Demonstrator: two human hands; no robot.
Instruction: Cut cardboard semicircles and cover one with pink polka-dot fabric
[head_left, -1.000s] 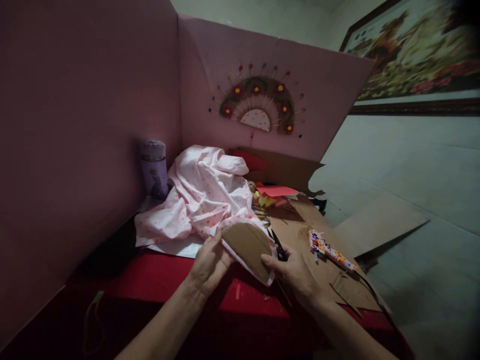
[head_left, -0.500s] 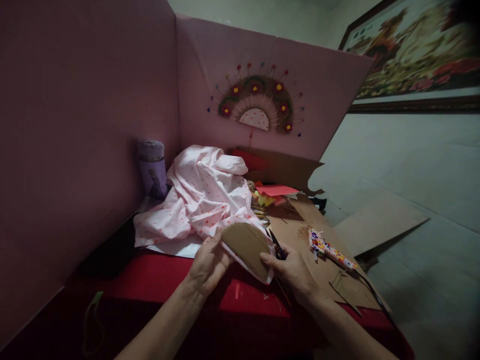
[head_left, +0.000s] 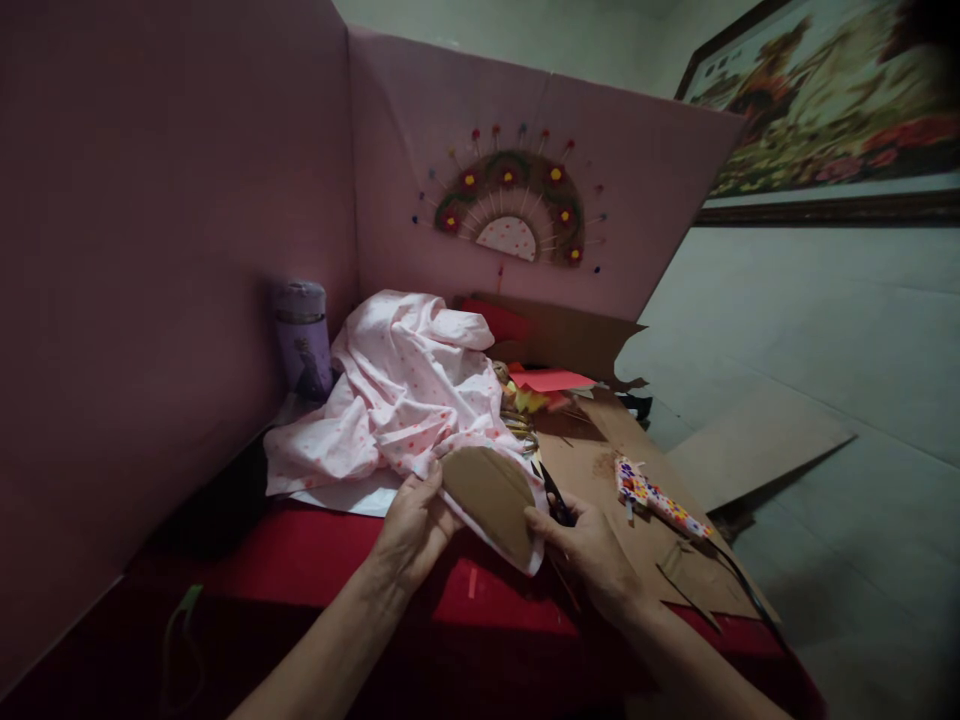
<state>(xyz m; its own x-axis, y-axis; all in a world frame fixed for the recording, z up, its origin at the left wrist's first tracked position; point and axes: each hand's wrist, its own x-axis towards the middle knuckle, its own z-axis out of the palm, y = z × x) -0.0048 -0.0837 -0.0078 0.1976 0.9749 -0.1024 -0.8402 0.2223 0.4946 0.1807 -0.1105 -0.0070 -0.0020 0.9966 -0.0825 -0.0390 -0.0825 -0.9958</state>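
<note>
A curved brown cardboard piece (head_left: pixel 491 495) lies on the edge of a pink dotted cloth (head_left: pixel 405 395). My left hand (head_left: pixel 411 525) pinches the cloth and cardboard at their left end, fingers closed. My right hand (head_left: pixel 589 550) grips black scissors (head_left: pixel 556 497), whose blades point up beside the right end of the cardboard. Both hands rest over a red table top (head_left: pixel 315 550).
A pink folding board (head_left: pixel 187 250) stands behind, with a decorated fan shape (head_left: pixel 514 205) pinned on it. A purple flask (head_left: pixel 301 335) stands at left. Brown cardboard sheets (head_left: pixel 600 440), red paper (head_left: pixel 551 380) and a patterned strip (head_left: pixel 660 500) lie at right. The floor lies beyond.
Both hands and the cardboard piece stay almost in place; my right hand has shifted slightly along the cardboard's lower right edge.
</note>
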